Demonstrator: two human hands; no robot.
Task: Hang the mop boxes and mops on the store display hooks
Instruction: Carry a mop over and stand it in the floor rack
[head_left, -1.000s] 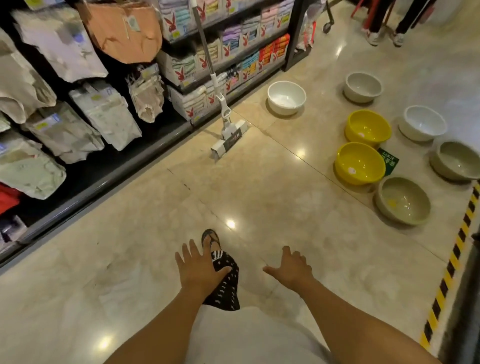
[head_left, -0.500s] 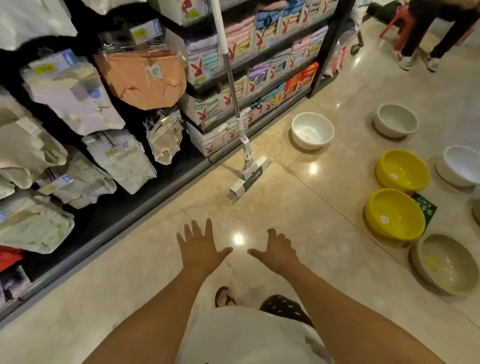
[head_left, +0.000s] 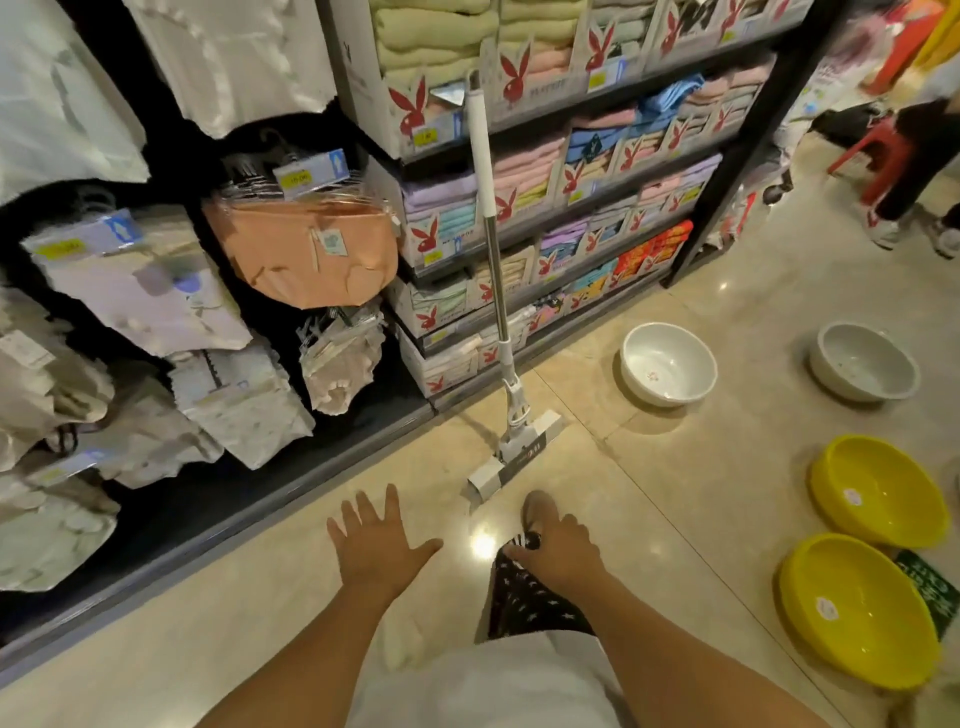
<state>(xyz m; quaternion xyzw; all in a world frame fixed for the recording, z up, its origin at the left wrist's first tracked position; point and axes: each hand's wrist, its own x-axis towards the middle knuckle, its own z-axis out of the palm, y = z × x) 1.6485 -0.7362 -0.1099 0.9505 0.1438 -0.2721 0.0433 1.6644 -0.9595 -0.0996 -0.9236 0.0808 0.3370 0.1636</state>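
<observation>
A white flat mop stands on the floor with its long handle leaning against the towel shelves. Its head rests on the tiles just ahead of my feet. My left hand is stretched forward with fingers spread, holding nothing, a short way left of the mop head. My right hand reaches forward palm down, fingers loosely bent, empty, just below the mop head. No mop boxes are in view.
Black shelving with boxed towels stands ahead; packaged garments hang on hooks to the left. White bowls and yellow basins sit on the floor to the right. A person stands at the far right by a red stool.
I have stepped closer to the mop; it now stands just beyond my hands. Both hands stay stretched forward and empty.
</observation>
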